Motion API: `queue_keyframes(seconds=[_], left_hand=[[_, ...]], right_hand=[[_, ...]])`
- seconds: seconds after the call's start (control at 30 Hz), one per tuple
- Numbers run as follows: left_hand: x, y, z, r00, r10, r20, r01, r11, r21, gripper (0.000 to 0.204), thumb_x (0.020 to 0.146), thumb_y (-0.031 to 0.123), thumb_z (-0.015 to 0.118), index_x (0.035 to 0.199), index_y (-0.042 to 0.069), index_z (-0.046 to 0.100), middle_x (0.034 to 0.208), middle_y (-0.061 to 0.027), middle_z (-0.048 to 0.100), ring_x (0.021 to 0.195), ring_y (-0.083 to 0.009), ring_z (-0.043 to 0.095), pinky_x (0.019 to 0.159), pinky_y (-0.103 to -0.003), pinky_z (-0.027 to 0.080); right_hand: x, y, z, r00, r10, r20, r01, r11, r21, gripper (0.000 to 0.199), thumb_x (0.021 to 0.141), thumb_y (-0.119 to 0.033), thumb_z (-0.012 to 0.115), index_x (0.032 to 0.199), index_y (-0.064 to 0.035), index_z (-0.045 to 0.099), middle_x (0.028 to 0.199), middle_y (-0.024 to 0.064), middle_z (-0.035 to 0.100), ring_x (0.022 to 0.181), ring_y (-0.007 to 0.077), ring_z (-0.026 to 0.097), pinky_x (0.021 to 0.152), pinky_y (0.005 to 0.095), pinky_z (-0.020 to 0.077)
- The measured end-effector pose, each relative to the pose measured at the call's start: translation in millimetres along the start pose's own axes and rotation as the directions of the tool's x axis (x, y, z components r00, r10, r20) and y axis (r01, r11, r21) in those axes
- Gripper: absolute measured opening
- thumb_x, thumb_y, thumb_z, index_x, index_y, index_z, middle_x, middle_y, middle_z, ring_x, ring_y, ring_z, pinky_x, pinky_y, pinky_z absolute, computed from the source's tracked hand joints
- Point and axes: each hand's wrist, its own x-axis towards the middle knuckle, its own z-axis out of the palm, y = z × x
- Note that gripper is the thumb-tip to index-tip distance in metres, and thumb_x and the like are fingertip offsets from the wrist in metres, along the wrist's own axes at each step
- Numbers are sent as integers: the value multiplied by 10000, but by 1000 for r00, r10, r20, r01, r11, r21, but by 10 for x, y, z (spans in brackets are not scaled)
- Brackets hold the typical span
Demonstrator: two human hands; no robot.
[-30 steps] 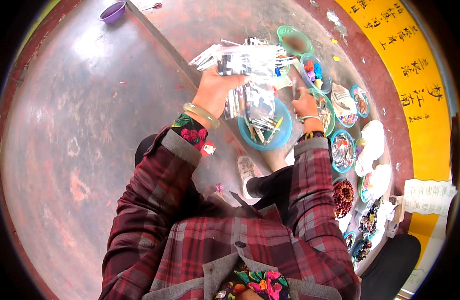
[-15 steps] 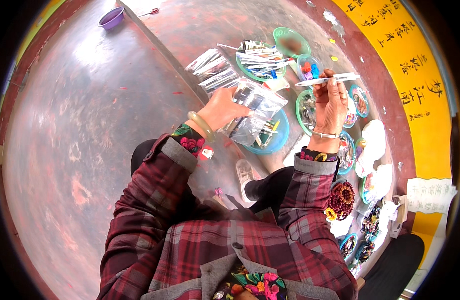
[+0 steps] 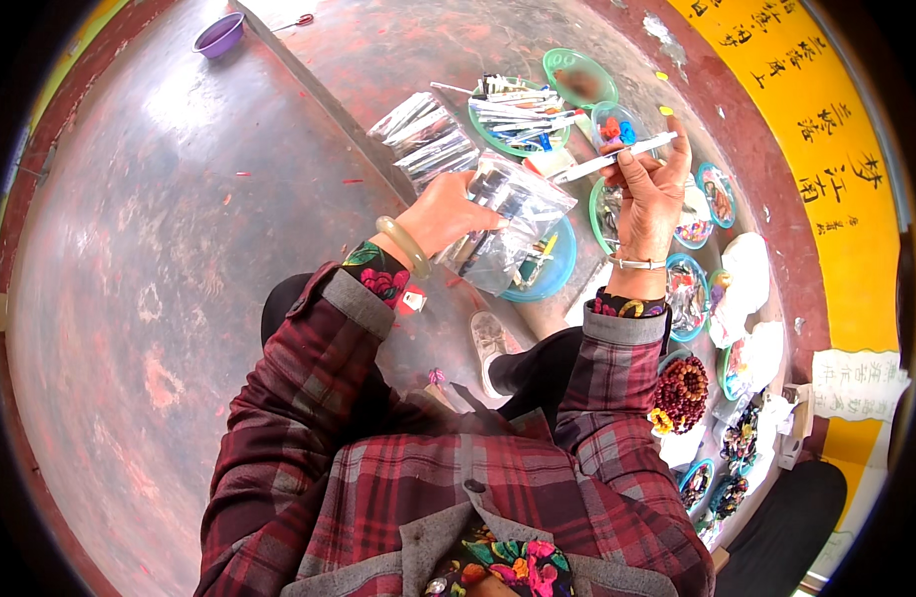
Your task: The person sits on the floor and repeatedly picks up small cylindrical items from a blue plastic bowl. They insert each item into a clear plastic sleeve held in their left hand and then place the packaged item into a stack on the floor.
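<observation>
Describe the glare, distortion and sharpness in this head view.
Head view: strong fisheye, so the step edge bows and a black rim rings the frame; daylight glares off the reddish floor near the purple bowl; the left hand holding clear packets and the right hand look fairly sharp, while the rim softens.

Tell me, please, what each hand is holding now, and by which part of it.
The left hand grips a bundle of clear plastic packets at its near end. The right hand pinches a thin white packet near its middle.
</observation>
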Motion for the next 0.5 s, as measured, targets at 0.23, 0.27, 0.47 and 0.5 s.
queue_keyframes(seconds=[0.23, 0.27, 0.47, 0.5], left_hand=[[-23, 58, 7, 1000, -17, 10, 17, 1000, -3, 362, 739, 44, 688, 1080, -12, 579, 882, -17, 626, 772, -61, 537, 701, -234, 458], [-23, 69, 6, 1000, -24, 17, 25, 1000, -13, 364, 739, 38, 685, 1083, -14, 576, 888, -18, 625, 777, -62, 538, 706, -234, 457], [29, -85, -17, 999, -17, 39, 24, 982, -188, 371, 748, -22, 642, 1109, -16, 555, 974, -37, 624, 825, -87, 573, 754, -247, 468], [33, -87, -9, 999, -13, 44, 22, 974, -228, 376, 749, -31, 635, 1115, -15, 551, 990, -41, 624, 833, -92, 580, 762, -251, 471]], right_hand=[[-3, 60, 0, 996, 49, 70, -47, 998, -28, 639, 797, 10, 629, 1334, -75, 294, 799, 136, 661, 648, 139, 615, 579, 219, 474], [-6, 63, 6, 995, 65, 78, -62, 997, -39, 629, 795, 11, 631, 1327, -72, 306, 800, 132, 662, 651, 137, 615, 583, 219, 476], [-14, 78, 81, 985, 136, 110, -129, 990, -62, 557, 788, 16, 634, 1279, -58, 382, 782, 111, 658, 664, 136, 620, 593, 228, 484], [-10, 97, 69, 979, 161, 126, -154, 986, -64, 532, 790, 14, 632, 1264, -54, 401, 780, 108, 658, 661, 136, 620, 589, 227, 481]])
